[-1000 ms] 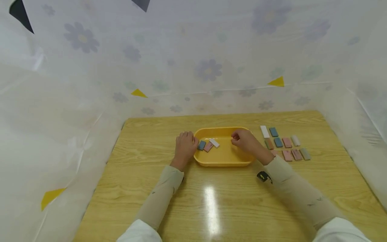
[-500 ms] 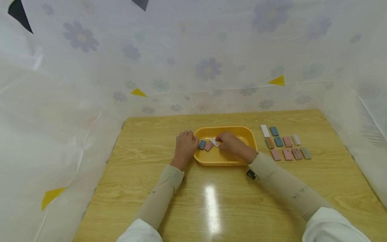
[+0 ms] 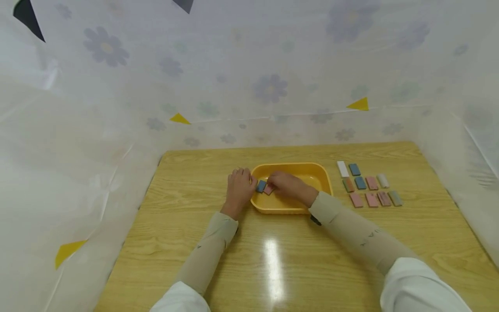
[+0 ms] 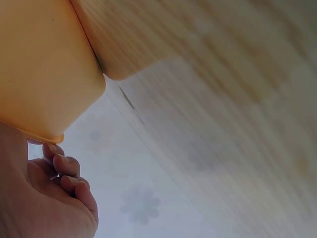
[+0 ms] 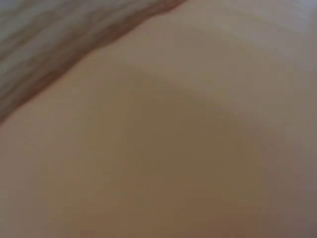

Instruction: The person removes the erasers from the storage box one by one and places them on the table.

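Observation:
In the head view my left hand [image 3: 239, 190] is at the left end of a yellow plastic tray [image 3: 292, 211]. It grips the tray's rim, and the left wrist view shows curled fingers [image 4: 67, 166] at that edge. My right hand [image 3: 290, 186] reaches down inside the tray, fingertips beside a small pink eraser-like block [image 3: 268, 189]. A blue block [image 3: 261, 186] lies left of the pink one. The right hand covers the spot of a white block, so what its fingertips hold is hidden. The right wrist view shows only a blurred yellowish surface.
Right of the tray, several small blocks lie in rough rows on the wooden table [image 3: 187, 251], among them a white block [image 3: 342, 169], a blue block [image 3: 354, 169] and a pink block [image 3: 356, 199]. Pale flowered sheeting [image 3: 234, 86] surrounds the table's back and sides.
My right hand has moved left inside the tray, from its right side to the blocks at the left, now covering the white one. The left hand has stayed on the rim.

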Demonstrator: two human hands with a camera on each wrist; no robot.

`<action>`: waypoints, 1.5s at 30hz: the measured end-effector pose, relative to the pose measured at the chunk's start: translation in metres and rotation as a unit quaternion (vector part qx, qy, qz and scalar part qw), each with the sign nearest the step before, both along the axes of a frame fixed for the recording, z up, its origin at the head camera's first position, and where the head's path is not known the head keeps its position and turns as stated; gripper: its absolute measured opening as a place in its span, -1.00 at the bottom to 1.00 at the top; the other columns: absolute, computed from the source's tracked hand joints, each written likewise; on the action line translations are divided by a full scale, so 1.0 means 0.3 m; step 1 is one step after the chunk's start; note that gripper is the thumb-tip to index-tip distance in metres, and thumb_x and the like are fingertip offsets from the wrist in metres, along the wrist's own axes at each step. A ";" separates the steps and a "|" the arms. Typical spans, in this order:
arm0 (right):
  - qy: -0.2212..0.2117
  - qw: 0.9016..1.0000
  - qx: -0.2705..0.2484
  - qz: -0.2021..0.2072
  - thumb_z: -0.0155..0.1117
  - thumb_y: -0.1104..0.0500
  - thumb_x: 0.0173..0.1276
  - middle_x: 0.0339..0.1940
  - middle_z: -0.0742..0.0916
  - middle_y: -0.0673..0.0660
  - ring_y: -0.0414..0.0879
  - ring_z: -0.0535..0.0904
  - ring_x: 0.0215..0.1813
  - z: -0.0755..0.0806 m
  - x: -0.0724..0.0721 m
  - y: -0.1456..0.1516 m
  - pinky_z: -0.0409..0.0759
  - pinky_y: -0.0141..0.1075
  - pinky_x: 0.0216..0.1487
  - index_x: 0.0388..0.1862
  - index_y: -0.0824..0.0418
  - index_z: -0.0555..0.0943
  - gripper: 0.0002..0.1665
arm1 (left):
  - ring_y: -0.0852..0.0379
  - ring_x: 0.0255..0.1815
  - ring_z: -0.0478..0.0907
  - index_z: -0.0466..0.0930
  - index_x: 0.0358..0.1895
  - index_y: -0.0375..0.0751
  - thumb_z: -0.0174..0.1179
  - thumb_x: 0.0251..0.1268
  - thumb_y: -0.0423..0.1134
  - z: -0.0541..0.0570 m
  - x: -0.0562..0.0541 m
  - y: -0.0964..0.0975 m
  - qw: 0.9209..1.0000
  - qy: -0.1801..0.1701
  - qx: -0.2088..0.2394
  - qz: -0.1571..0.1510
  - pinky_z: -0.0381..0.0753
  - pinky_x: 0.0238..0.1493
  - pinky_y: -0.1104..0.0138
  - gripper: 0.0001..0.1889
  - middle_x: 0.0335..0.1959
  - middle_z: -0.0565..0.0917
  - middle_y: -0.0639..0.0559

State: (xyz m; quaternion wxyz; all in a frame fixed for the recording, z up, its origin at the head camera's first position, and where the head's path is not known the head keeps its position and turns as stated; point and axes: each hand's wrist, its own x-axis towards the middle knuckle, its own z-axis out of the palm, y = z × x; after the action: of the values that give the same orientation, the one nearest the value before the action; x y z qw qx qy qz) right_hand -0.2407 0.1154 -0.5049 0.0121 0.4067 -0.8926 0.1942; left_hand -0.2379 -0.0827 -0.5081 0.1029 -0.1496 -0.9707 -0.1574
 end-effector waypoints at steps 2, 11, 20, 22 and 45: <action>0.001 1.000 -0.008 0.010 0.24 0.34 0.23 -0.39 0.63 0.10 -0.08 0.53 -0.31 -0.002 -0.001 -0.006 0.50 -0.27 -0.24 -0.36 0.28 0.64 -0.95 | 0.06 -0.45 0.25 0.30 -0.50 -0.09 -0.08 0.29 -0.10 0.000 0.001 0.001 1.000 0.000 0.001 -0.001 0.19 -0.33 0.23 -0.77 -0.54 0.33 0.05; 0.021 1.000 0.003 0.019 0.27 0.29 0.23 -0.49 0.57 0.06 -0.12 0.45 -0.40 -0.009 0.003 -0.015 0.45 -0.31 -0.31 -0.45 0.25 0.61 -0.93 | 0.07 -0.46 0.23 0.28 -0.50 -0.08 -0.10 0.30 -0.09 -0.004 0.001 0.005 1.000 0.004 -0.003 -0.002 0.18 -0.34 0.24 -0.76 -0.55 0.31 0.05; 0.019 0.999 0.039 -0.009 0.31 0.21 0.20 -0.50 0.52 0.05 -0.12 0.40 -0.43 -0.012 0.006 -0.009 0.41 -0.31 -0.37 -0.50 0.22 0.55 -0.84 | 0.07 -0.47 0.24 0.28 -0.52 -0.09 -0.05 0.28 -0.10 -0.010 -0.006 0.004 1.000 0.020 -0.005 -0.003 0.19 -0.37 0.24 -0.76 -0.56 0.31 0.05; 0.016 0.999 0.047 -0.017 0.33 0.20 0.18 -0.50 0.52 0.04 -0.13 0.40 -0.44 -0.010 0.008 -0.009 0.40 -0.32 -0.37 -0.50 0.21 0.54 -0.84 | 0.07 -0.47 0.24 0.28 -0.51 -0.09 -0.05 0.28 -0.09 -0.009 -0.004 0.004 1.000 0.017 -0.005 -0.002 0.19 -0.37 0.24 -0.76 -0.56 0.31 0.05; -0.104 0.984 -0.065 -0.127 0.29 0.16 0.13 -0.36 0.59 0.06 -0.14 0.46 -0.41 0.136 0.042 0.026 0.48 -0.31 -0.32 -0.25 0.26 0.52 -0.75 | 0.05 -0.43 0.27 0.31 -0.49 -0.11 -0.07 0.29 -0.09 -0.004 0.001 0.003 1.000 0.000 0.004 0.004 0.20 -0.33 0.23 -0.77 -0.53 0.33 0.04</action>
State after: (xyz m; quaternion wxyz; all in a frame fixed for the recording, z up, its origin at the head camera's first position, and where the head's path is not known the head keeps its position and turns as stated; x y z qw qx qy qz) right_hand -0.2281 0.1233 -0.4640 -0.0295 0.2662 -0.9188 0.2901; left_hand -0.2377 -0.0819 -0.5093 0.1040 -0.1455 -0.9706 -0.1608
